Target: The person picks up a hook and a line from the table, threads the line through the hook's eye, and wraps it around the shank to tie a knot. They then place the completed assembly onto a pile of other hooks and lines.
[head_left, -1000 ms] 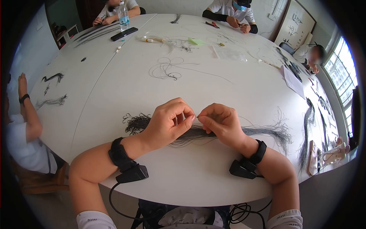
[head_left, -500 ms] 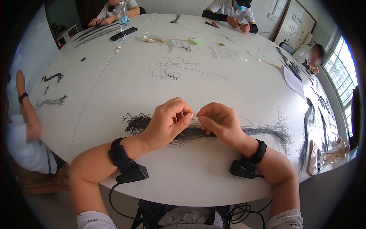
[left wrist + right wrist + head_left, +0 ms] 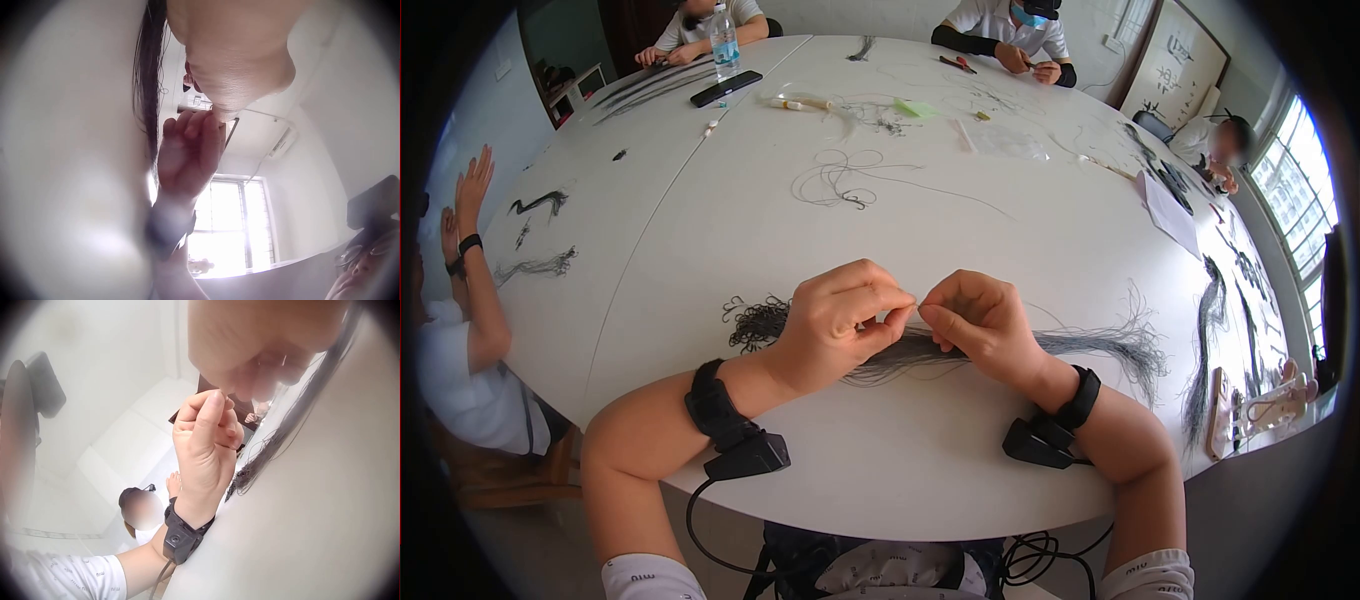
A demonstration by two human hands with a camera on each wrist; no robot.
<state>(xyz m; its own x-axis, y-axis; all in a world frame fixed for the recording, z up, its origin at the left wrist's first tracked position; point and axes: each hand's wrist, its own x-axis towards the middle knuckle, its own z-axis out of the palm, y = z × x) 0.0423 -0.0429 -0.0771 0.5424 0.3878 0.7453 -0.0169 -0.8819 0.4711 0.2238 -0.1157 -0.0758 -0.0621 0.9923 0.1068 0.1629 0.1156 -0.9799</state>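
Note:
My left hand (image 3: 840,318) and right hand (image 3: 978,322) meet fingertip to fingertip above the table. Thumb and forefinger of each pinch a thin dark fishing line, nearly all hidden by the fingertips. Beneath both hands lies a bundle of dark fishing lines (image 3: 1090,343), running left to right with loose ends fanned out on the right. A cluster of black fish hooks (image 3: 758,324) sits at its left end. In the right wrist view the left hand (image 3: 205,447) shows thumb against forefinger; the left wrist view has the right hand (image 3: 190,150) with fingers curled.
Farther in on the white table (image 3: 730,230) lies a loose coil of line (image 3: 840,180) with hooks. Toward the back are a phone (image 3: 726,89), a water bottle (image 3: 723,45) and a plastic bag (image 3: 1010,142). Paper (image 3: 1168,215) and more line bundles lie right. Several people sit around.
My left hand's fingers have straightened somewhat and its fingertips have shifted slightly right, closer to the right hand's. The person at the left has raised their hands. My right hand is almost unmoved.

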